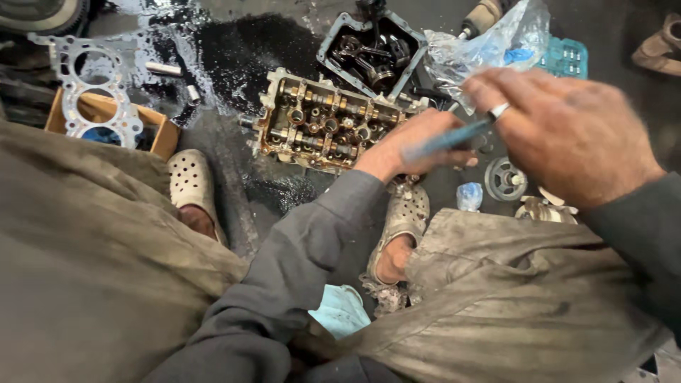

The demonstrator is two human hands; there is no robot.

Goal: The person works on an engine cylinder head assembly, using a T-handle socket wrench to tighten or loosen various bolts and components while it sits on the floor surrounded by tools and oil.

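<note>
Head camera, looking straight down past two knees in dusty grey-brown trousers, and the left hand reaches in from a dark grey sleeve, fingers curled shut around the lower end of a thin blue stick-like tool — it is blurred, so its tip and its exact kind are hard to make out. The right hand hovers large and close to the lens, back of the hand up, a silver ring on one finger; its fingers look loosely bent near the upper end of the blue tool, but whether they actually pinch it I cannot tell, the smear of motion hides the contact. Just beyond the left hand lies the oily, bronze-stained metal cylinder head on the dark wet floor, its near right corner hidden by the knuckles. Behind it sits a black rectangular metal pan with loose engine parts, and beside that a crumpled clear plastic bag, partly covering a teal plastic tray. Far left, a silvery flat head gasket leans over a brown cardboard box, cut off by the trouser leg. Two perforated cream rubber clogs show between the knees, the right one half hidden under the sleeve. A small grey round pulley-like part rests below the right hand.
</note>
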